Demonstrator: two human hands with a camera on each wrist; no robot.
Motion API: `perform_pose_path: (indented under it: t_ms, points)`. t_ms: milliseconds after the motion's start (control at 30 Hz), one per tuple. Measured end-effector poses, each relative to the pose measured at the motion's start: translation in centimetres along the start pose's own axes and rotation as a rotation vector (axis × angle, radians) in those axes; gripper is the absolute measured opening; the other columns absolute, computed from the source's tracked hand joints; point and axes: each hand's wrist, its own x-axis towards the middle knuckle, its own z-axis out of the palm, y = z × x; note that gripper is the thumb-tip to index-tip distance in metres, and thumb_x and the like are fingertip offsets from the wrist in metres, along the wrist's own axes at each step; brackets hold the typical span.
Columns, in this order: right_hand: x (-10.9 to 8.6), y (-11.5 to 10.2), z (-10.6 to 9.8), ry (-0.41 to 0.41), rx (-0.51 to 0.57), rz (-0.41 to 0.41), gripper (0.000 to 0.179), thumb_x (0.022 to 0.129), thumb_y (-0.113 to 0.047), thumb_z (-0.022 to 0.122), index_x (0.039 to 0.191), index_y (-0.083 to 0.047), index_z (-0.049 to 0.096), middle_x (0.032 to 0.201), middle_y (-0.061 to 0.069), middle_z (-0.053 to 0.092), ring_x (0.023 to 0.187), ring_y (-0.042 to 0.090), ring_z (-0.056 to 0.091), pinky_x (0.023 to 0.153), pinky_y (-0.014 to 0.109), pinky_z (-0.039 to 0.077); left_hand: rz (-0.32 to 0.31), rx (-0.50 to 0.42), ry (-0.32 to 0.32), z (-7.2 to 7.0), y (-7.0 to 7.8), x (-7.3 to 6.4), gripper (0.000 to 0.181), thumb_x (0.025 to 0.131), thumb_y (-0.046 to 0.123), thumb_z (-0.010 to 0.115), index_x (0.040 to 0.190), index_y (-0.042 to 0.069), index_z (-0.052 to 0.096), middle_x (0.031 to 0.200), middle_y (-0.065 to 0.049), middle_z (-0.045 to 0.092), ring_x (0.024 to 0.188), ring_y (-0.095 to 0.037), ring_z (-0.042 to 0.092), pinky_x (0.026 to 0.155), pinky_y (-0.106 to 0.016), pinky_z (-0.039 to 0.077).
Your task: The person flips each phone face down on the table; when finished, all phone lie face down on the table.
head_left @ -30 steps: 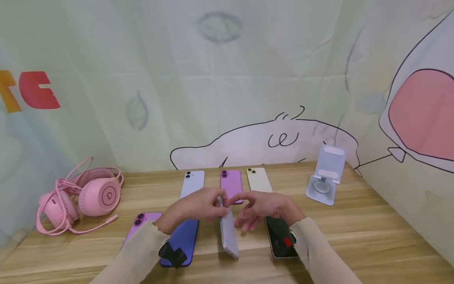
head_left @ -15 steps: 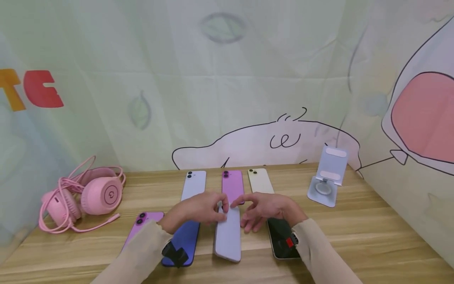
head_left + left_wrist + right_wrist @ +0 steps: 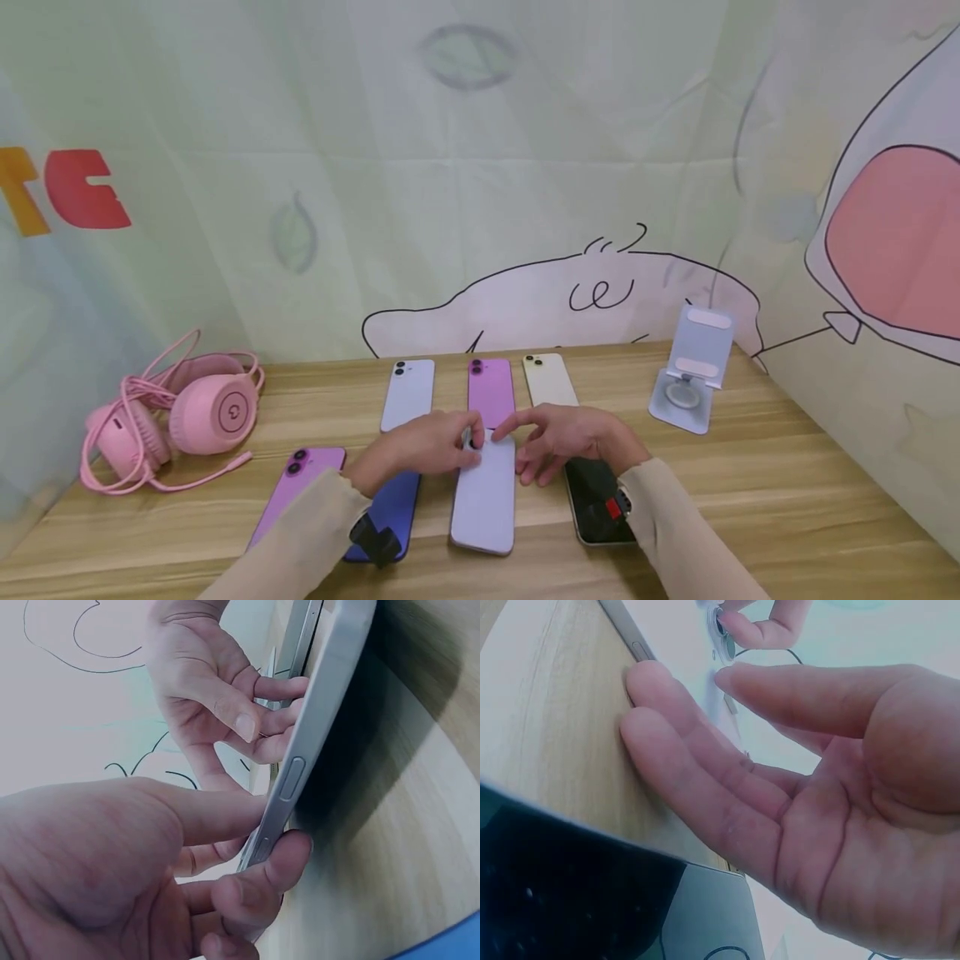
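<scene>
A pale lavender smartphone (image 3: pixel 483 504), camera side up, is held over the middle of the wooden table. My left hand (image 3: pixel 423 442) pinches its upper left edge near the cameras between thumb and fingers. In the left wrist view, the phone's side frame (image 3: pixel 319 701) with its buttons is tilted, with shadow beneath. My right hand (image 3: pixel 570 435) is at the phone's upper right, fingers mostly straight. In the right wrist view, the right fingers (image 3: pixel 697 765) lie along the phone's side, and the thumb tip is near its back; firm contact cannot be made out.
A blue phone (image 3: pixel 401 508) and a purple phone (image 3: pixel 300 483) lie left; a black-screened phone (image 3: pixel 596 500) lies right. Behind are pale blue (image 3: pixel 408 393), pink (image 3: pixel 491 392) and cream (image 3: pixel 551 379) phones. Pink headphones (image 3: pixel 213 417) sit far left, a phone stand (image 3: pixel 701 342) right.
The lavender phone, seen nearly edge-on a second ago, has turned so its back faces up. My left hand keeps its pinch; the right hand stays close beside it.
</scene>
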Motion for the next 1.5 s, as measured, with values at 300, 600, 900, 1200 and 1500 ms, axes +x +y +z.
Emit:
perform_pose_path:
  t_ms: [300,600,900,1200,1500]
  points:
    - [-0.02,-0.05,0.01,0.012,0.0,0.013,0.038,0.1,0.001,0.054,0.137,-0.009,0.059,0.096,0.018,0.068,0.078,0.02,0.069,0.076,0.037,0.059,-0.021,0.009,-0.001,0.53,-0.35,0.22,0.013,0.096,0.015,0.068,0.099,0.016,0.055,0.069,0.0,0.058,0.06,-0.013,0.051,0.056,-0.029,0.037]
    - [0.21,0.02,0.19,0.023,-0.004,0.003,0.039,0.1,0.001,0.055,0.137,-0.008,0.059,0.096,0.017,0.069,0.077,0.02,0.069,0.078,0.035,0.058,-0.025,0.001,-0.004,0.73,-0.6,0.28,0.015,0.096,0.016,0.067,0.101,0.016,0.053,0.066,0.0,0.06,0.057,-0.013,0.049,0.054,-0.029,0.035]
    - [0.45,0.21,0.26,0.026,-0.02,-0.012,0.036,0.1,0.0,0.054,0.135,-0.009,0.061,0.089,0.014,0.068,0.072,0.018,0.067,0.074,0.033,0.058,-0.031,-0.004,-0.025,0.69,-0.56,0.22,0.013,0.098,0.017,0.064,0.1,0.016,0.051,0.062,0.0,0.063,0.053,-0.013,0.05,0.053,-0.028,0.033]
    - [0.5,0.27,0.31,0.035,-0.011,-0.016,0.036,0.1,0.001,0.054,0.134,-0.008,0.061,0.086,0.014,0.067,0.07,0.018,0.067,0.071,0.033,0.058,-0.03,0.001,-0.035,0.96,-0.8,0.43,0.012,0.098,0.015,0.063,0.098,0.016,0.051,0.058,-0.001,0.06,0.049,-0.013,0.046,0.051,-0.027,0.032]
    - [0.44,0.2,0.25,0.033,-0.024,-0.017,0.035,0.101,-0.002,0.055,0.134,-0.009,0.061,0.089,0.014,0.067,0.072,0.018,0.067,0.073,0.032,0.058,-0.055,-0.013,-0.034,1.04,-0.86,0.37,0.011,0.099,0.015,0.063,0.1,0.016,0.052,0.059,-0.001,0.061,0.051,-0.014,0.049,0.053,-0.028,0.034]
